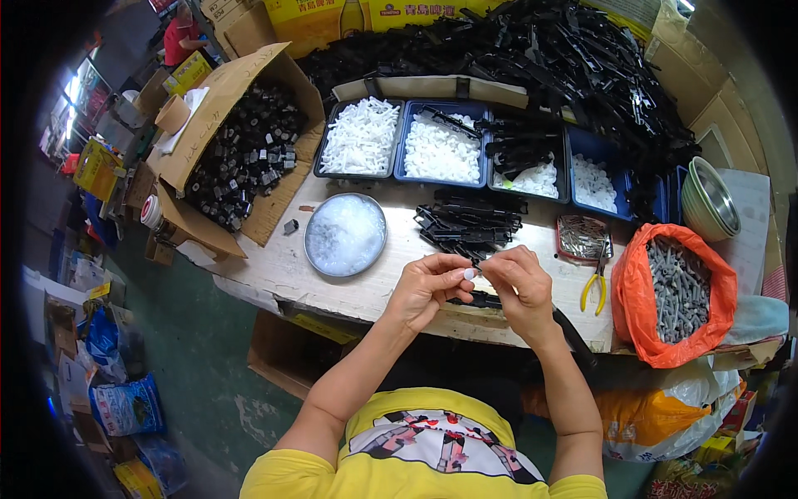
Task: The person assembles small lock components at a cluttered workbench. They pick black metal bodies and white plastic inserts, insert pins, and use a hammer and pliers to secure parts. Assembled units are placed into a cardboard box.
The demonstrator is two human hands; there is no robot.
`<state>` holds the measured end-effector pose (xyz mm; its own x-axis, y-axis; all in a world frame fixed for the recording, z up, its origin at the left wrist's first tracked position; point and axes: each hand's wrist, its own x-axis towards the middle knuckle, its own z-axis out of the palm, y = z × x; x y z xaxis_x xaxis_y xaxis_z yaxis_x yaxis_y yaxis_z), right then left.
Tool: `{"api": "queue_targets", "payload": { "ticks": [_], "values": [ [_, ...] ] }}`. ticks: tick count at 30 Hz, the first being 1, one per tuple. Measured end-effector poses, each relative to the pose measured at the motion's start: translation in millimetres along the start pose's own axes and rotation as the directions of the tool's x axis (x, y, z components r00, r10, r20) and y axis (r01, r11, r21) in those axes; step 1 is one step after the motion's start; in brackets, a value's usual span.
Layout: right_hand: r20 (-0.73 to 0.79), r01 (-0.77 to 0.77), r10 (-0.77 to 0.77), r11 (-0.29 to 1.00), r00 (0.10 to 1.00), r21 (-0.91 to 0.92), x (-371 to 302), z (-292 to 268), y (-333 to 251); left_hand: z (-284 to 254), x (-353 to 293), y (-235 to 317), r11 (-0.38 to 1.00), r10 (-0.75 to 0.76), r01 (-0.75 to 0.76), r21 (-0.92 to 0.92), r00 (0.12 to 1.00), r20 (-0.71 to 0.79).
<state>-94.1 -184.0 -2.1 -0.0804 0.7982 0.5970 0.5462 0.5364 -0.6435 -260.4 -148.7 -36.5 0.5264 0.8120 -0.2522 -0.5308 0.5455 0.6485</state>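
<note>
Over the front edge of the bench my two hands meet, fingertips almost touching. Between the thumb and fingers of my left hand (pixel 430 289) is a small white round plastic part (pixel 470 274). My right hand (pixel 524 291) is closed in a pinch right beside it; what its fingertips hold is too small to make out. Just beyond the hands lies a stack of long black plastic parts (pixel 470 223). Another black part (pixel 478 299) lies at the bench edge beneath my hands, partly covered by them.
Left stand a round metal dish (pixel 345 268) of pale, glossy material and a cardboard box (pixel 218 112) of dark blocks. Blue trays (pixel 399 179) of white parts line the back, below a black heap (pixel 573 75). Right are pins (pixel 582 237), yellow-handled pliers (pixel 595 283) and a red bag (pixel 636 308).
</note>
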Motion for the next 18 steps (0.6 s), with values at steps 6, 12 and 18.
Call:
{"api": "queue_targets", "payload": {
  "ticks": [6,12,18],
  "values": [
    [-0.009,0.018,-0.018,1.000,1.000,0.009,-1,6,2,3,-3,1,1.000,0.005,-0.005,0.001,1.000,0.027],
    [0.016,0.102,-0.101,0.993,0.995,-0.058,-2,9,-1,2,-5,-1,0.999,0.035,-0.036,0.018,0.999,0.028],
    [0.026,0.014,-0.014,1.000,1.000,-0.024,-1,16,3,6,-12,-3,0.980,0.104,-0.110,0.168,0.994,0.042]
  ]
}}
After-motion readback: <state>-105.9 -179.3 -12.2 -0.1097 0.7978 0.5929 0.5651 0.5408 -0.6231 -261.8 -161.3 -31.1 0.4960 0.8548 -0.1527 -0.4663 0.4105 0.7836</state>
